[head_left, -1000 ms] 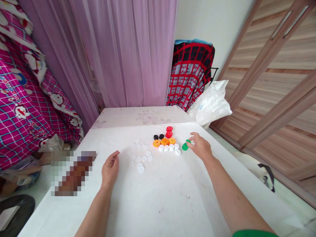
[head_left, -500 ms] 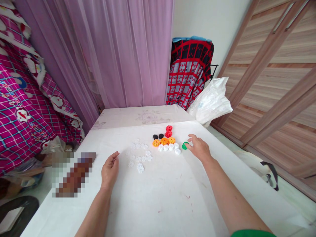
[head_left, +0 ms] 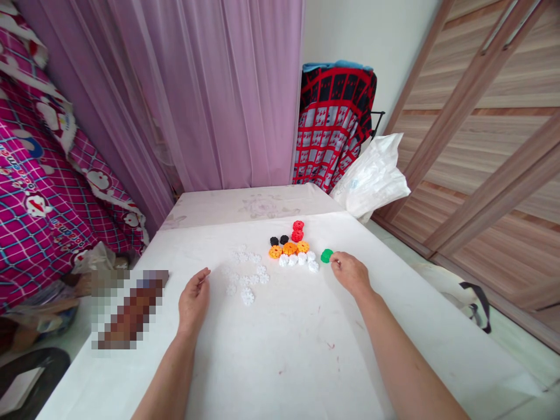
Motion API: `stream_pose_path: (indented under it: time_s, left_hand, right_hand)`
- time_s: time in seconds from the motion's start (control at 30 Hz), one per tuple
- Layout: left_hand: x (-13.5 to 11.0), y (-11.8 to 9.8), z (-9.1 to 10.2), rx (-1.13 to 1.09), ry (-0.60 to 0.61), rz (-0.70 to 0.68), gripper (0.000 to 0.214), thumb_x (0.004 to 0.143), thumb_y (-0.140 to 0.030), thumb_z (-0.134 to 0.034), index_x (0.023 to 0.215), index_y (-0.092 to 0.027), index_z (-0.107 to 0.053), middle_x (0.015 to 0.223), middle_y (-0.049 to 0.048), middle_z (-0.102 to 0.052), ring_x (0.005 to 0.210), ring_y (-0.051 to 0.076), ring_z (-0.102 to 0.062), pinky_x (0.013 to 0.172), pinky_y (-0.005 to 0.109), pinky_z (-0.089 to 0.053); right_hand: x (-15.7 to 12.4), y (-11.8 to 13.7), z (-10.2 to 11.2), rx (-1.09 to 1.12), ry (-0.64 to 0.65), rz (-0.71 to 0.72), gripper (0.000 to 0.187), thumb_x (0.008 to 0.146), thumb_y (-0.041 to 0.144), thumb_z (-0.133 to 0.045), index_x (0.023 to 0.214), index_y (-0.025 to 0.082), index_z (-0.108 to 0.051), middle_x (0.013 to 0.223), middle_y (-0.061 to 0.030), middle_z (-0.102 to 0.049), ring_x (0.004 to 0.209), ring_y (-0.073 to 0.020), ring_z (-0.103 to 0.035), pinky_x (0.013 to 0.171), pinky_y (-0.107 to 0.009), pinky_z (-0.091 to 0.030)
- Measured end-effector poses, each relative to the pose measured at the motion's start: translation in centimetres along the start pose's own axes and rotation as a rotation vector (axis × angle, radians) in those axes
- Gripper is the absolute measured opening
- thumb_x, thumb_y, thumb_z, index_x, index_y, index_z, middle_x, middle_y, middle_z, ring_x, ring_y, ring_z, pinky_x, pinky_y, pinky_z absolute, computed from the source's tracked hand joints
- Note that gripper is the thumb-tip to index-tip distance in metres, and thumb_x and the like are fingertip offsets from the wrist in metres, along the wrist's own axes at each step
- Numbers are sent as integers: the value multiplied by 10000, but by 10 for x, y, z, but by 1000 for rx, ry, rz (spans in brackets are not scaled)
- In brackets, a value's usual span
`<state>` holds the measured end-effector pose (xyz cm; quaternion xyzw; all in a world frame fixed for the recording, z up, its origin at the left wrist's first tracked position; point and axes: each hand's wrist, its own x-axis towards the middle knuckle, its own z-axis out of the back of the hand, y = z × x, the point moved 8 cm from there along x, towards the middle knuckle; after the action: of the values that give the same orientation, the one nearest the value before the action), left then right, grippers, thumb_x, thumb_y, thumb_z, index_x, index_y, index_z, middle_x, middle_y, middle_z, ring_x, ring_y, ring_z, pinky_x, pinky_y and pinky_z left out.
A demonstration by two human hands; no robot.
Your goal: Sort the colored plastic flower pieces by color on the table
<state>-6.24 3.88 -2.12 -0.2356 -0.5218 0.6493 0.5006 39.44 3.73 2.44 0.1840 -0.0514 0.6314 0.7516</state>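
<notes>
Green piece (head_left: 326, 255): flat on the tabletop (head_left: 284, 350), nearer the right edge than the left; roundish, no clear long axis.
Right grip (head_left: 350, 273): clearly the nearer of the two; on the right-edge side of the green piece, fingertips at its rim.
Right opening: narrow, fingers drawn together; cannot tell whether pinching the green piece or merely beside it.
Left grip (head_left: 193, 298): well apart, toward the left edge; half open, loosely curled, nothing seen held; nearest to the pale pieces (head_left: 248, 296).
Between pale and green: orange pieces (head_left: 289, 249) in a row; white pieces (head_left: 293, 260) along its near side; black pieces (head_left: 284, 239) and red pieces (head_left: 297, 235) toward the far edge.
</notes>
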Motion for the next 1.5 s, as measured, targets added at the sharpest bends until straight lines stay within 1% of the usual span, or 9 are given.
stream_pose_path:
  time_s: [0.23,0.33,0.4,0.5,0.63,0.83,0.97,1.27,1.5]
  left_hand:
    - [0,3,0,-2,-13,-14,322,783,-348,-542,1053,-222,-664,1146,65,-700,1044,216,-645,1025,405,-440]
    - [0,0,1,19,-15,-20,317,790,-332,-526,1052,-220,-665,1138,68,-703,1041,216,-647,1002,396,-459]
    - [0,-2,1,50,-16,-25,316,793,-313,-507,1049,-219,-665,1126,68,-707,1013,216,-656,976,394,-477]
    - [0,-8,1,112,-16,-67,316,787,-288,-492,1044,-228,-667,1102,61,-714,980,220,-663,953,399,-490]
    - [-5,-23,-10,288,56,-252,275,766,-261,-499,958,-226,-693,1124,82,-703,1096,268,-614,1028,439,-429]
    - [-24,-28,-26,565,153,-369,322,832,-300,-501,1098,-215,-662,1280,119,-622,1259,320,-494,1085,508,-330]
    - [-33,-27,-26,634,190,-403,350,866,-328,-481,1159,-215,-636,1312,129,-598,1269,316,-486,1079,520,-329]
    - [-33,-27,-25,600,212,-402,339,850,-344,-491,1118,-239,-669,1289,113,-618,1249,326,-508,1060,521,-352]
    - [-33,-28,-25,651,237,-421,349,863,-335,-468,1126,-228,-671,1300,95,-618,1247,322,-515,1055,522,-372]
  right_hand:
    - [-1,-1,6,15,-12,-22,230,799,154,-477,833,266,-675,901,-3,-696,797,-163,-593,625,-255,-377]
    - [-12,10,6,62,-6,-16,226,791,147,-477,829,264,-667,882,0,-687,789,-160,-593,631,-251,-381]
    - [-24,32,0,132,31,35,226,789,134,-467,830,253,-655,888,-2,-682,808,-159,-597,661,-250,-396]
    - [-46,86,-14,281,132,218,235,799,115,-452,864,240,-641,920,-7,-675,866,-155,-601,758,-251,-421]
    - [-74,150,-26,372,237,378,202,829,168,-496,951,240,-640,954,-15,-660,911,-156,-596,805,-252,-429]
    - [-86,194,-31,286,271,336,255,806,414,-637,993,241,-648,1008,-51,-642,987,-217,-581,832,-307,-449]
    - [-89,216,-34,232,272,326,304,764,445,-679,964,218,-653,995,-74,-633,984,-240,-569,834,-327,-454]
    - [-86,217,-41,179,289,306,178,829,314,-595,964,214,-654,989,-69,-632,954,-220,-571,788,-298,-441]
    - [-71,158,-36,84,193,159,143,841,301,-585,938,231,-664,953,-41,-634,908,-175,-568,723,-248,-395]
